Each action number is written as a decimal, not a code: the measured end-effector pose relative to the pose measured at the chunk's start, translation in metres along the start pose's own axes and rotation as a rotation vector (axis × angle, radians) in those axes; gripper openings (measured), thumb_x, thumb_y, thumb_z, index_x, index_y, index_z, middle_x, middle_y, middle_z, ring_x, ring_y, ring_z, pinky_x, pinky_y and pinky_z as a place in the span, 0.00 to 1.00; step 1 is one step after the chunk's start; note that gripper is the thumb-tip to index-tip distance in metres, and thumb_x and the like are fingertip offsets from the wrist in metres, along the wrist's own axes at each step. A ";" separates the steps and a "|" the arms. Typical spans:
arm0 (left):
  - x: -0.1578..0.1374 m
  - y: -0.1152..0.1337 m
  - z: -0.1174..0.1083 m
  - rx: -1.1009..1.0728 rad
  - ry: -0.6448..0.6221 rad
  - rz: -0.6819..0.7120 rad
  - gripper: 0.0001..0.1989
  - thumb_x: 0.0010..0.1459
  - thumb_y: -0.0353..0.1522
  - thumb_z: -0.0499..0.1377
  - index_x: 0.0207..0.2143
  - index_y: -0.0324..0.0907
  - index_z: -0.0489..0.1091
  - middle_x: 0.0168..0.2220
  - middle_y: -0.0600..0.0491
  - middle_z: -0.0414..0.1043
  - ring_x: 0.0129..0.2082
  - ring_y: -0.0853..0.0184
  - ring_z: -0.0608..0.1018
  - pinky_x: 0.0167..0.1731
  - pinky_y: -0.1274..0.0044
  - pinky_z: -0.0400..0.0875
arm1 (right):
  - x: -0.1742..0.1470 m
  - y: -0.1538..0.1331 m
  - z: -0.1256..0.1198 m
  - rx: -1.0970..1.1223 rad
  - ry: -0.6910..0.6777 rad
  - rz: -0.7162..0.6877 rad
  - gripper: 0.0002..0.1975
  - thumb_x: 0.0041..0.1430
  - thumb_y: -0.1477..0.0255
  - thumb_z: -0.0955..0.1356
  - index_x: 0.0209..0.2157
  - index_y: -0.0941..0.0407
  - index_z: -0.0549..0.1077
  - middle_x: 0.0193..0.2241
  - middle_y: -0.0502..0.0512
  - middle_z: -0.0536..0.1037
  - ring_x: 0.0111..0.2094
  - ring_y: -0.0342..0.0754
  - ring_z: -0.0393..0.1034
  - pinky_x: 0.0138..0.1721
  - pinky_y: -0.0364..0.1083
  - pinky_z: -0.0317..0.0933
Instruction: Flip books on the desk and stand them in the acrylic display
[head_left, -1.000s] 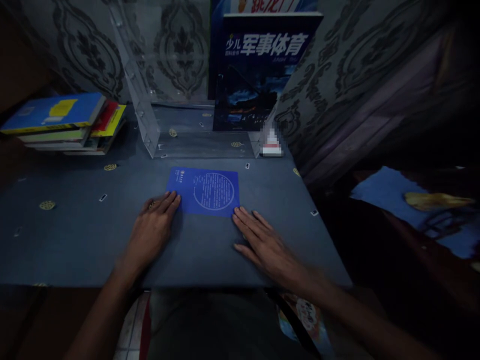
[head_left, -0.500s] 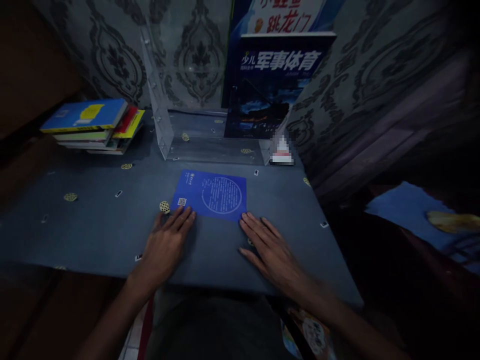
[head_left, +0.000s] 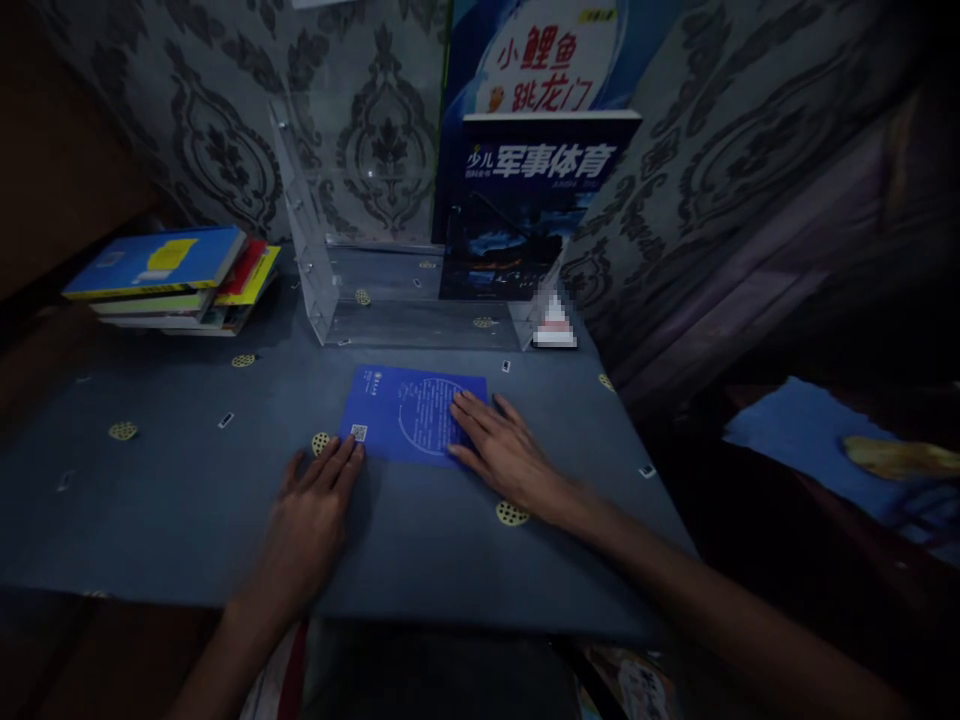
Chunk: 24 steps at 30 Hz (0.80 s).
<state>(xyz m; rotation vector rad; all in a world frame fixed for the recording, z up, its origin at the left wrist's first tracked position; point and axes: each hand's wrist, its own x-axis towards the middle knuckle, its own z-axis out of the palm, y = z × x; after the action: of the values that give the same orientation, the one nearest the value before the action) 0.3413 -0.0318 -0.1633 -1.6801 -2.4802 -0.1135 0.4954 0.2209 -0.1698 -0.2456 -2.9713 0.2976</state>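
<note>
A flat blue printed card (head_left: pixel 394 415) with white text in a circle and a small square code lies on the grey patterned tablecloth. Fingers of my right hand (head_left: pixel 506 450) rest spread over the card's right side, covering part of the circle. At the card's lower left corner lie the fingertips of my left hand (head_left: pixel 319 500), stretched out flat. Neither hand grips anything. Beyond the card stands a clear plastic book rack (head_left: pixel 420 325), with a dark blue book (head_left: pixel 517 220) and a larger blue book (head_left: pixel 570 50) upright in its right part.
A stack of books (head_left: pixel 161 265) lies on the left of the table (head_left: pixel 187 520). A small pixelated white and red object (head_left: pixel 555 325) stands by the rack's right foot. Patterned wall (head_left: pixel 382 130) rises behind. Off the right edge is a blue cloth (head_left: pixel 795 430).
My right hand has moved up and left onto the card. My left hand has shifted slightly left and down. The whole view has tilted up a little.
</note>
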 end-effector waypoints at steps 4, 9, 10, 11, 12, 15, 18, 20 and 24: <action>-0.001 0.001 0.001 0.062 0.019 0.025 0.31 0.60 0.18 0.43 0.62 0.37 0.70 0.64 0.43 0.68 0.63 0.53 0.73 0.58 0.54 0.69 | 0.027 0.016 0.003 0.000 0.006 0.016 0.28 0.75 0.59 0.58 0.66 0.62 0.65 0.67 0.69 0.66 0.70 0.59 0.57 0.69 0.66 0.51; 0.001 0.004 0.000 0.079 -0.008 0.025 0.31 0.60 0.18 0.43 0.62 0.35 0.69 0.65 0.41 0.67 0.64 0.50 0.72 0.58 0.50 0.69 | 0.027 0.019 0.006 -0.013 0.051 0.024 0.28 0.74 0.58 0.57 0.66 0.59 0.65 0.66 0.67 0.67 0.68 0.59 0.60 0.68 0.66 0.53; 0.002 0.004 0.000 0.070 -0.023 0.021 0.32 0.60 0.18 0.43 0.63 0.35 0.68 0.65 0.41 0.67 0.64 0.51 0.72 0.59 0.50 0.68 | 0.022 0.017 0.005 -0.017 0.058 0.025 0.28 0.74 0.58 0.57 0.66 0.59 0.65 0.66 0.68 0.68 0.68 0.60 0.60 0.67 0.66 0.53; 0.003 0.003 -0.001 0.059 -0.038 0.017 0.32 0.59 0.18 0.44 0.63 0.36 0.68 0.65 0.41 0.66 0.65 0.51 0.71 0.59 0.49 0.67 | 0.016 0.015 0.005 -0.023 0.066 0.026 0.29 0.74 0.57 0.57 0.66 0.60 0.65 0.65 0.68 0.68 0.68 0.61 0.61 0.67 0.67 0.53; 0.005 0.003 -0.002 0.047 -0.054 0.014 0.32 0.59 0.18 0.44 0.64 0.36 0.67 0.66 0.41 0.66 0.65 0.51 0.71 0.60 0.49 0.66 | 0.009 0.012 0.004 -0.031 0.076 0.032 0.29 0.74 0.57 0.57 0.66 0.60 0.65 0.64 0.69 0.69 0.67 0.62 0.61 0.67 0.67 0.53; 0.014 0.000 -0.006 0.021 -0.089 0.020 0.33 0.59 0.18 0.44 0.64 0.38 0.66 0.65 0.41 0.67 0.65 0.52 0.71 0.63 0.48 0.63 | -0.020 -0.003 0.001 -0.069 0.115 0.055 0.28 0.74 0.58 0.58 0.64 0.61 0.68 0.60 0.70 0.73 0.62 0.63 0.66 0.65 0.68 0.56; 0.030 -0.001 -0.010 0.000 -0.116 0.058 0.32 0.61 0.19 0.44 0.65 0.39 0.65 0.66 0.41 0.66 0.66 0.53 0.70 0.64 0.49 0.62 | -0.057 -0.030 0.000 -0.126 0.179 0.065 0.25 0.74 0.60 0.59 0.60 0.63 0.71 0.55 0.70 0.77 0.55 0.62 0.70 0.61 0.68 0.61; 0.043 -0.001 -0.012 -0.017 -0.144 0.093 0.31 0.62 0.20 0.45 0.66 0.40 0.64 0.67 0.42 0.65 0.66 0.54 0.69 0.64 0.50 0.62 | -0.080 -0.051 0.001 -0.134 0.227 0.052 0.23 0.75 0.63 0.59 0.57 0.63 0.73 0.51 0.69 0.80 0.52 0.61 0.72 0.58 0.67 0.64; 0.066 0.004 -0.012 -0.021 -0.175 0.131 0.29 0.65 0.21 0.45 0.66 0.40 0.63 0.68 0.43 0.64 0.67 0.55 0.68 0.65 0.50 0.61 | -0.104 -0.076 -0.001 -0.005 0.247 0.024 0.18 0.74 0.66 0.60 0.55 0.57 0.75 0.49 0.63 0.81 0.53 0.59 0.73 0.60 0.66 0.64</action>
<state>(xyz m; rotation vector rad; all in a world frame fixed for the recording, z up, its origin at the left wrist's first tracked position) 0.3219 0.0287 -0.1410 -1.9323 -2.4871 0.0236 0.5854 0.1294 -0.1667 -0.2960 -2.7275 0.2435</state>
